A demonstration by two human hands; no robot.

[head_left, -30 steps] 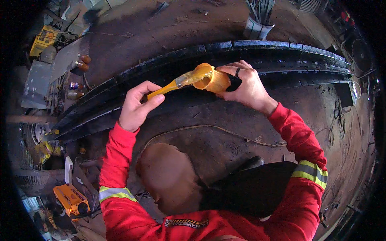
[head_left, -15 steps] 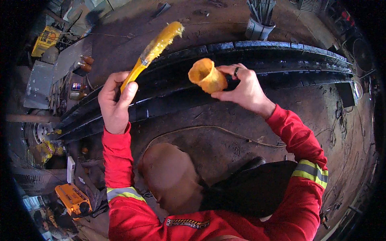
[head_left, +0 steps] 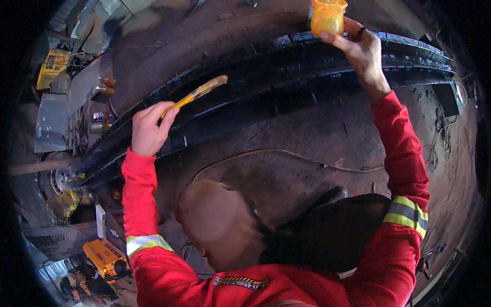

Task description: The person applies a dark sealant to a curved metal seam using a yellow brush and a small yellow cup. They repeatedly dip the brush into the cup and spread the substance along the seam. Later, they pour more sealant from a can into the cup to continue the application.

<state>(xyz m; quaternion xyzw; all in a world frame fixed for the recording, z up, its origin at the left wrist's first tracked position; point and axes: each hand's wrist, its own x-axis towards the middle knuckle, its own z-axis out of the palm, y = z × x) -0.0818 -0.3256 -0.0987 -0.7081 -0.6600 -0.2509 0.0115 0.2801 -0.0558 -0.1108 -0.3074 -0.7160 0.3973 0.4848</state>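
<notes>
A yellow-handled paintbrush (head_left: 207,88) is in my left hand (head_left: 151,128), its bristles coated and pointing up to the right, over the black beam. My right hand (head_left: 360,50) is raised at the upper right with its fingers around a small cup (head_left: 328,18) smeared with orange-yellow stuff. Part of the cup is cut off by the picture's top, and its contents are hidden. Below both hands runs a long black metal beam (head_left: 266,87) with ridges along its length, lying across the floor.
An orange machine (head_left: 106,258) sits on the floor at the lower left, and a yellow box (head_left: 53,67) at the upper left. Grey sheet metal (head_left: 50,123) and bottles (head_left: 105,86) lie near the beam's left end. A thin hose (head_left: 276,150) curves across the floor.
My right hand has lifted the cup up and to the right, away from the brush. The brush has swung lower and flatter in my left hand.
</notes>
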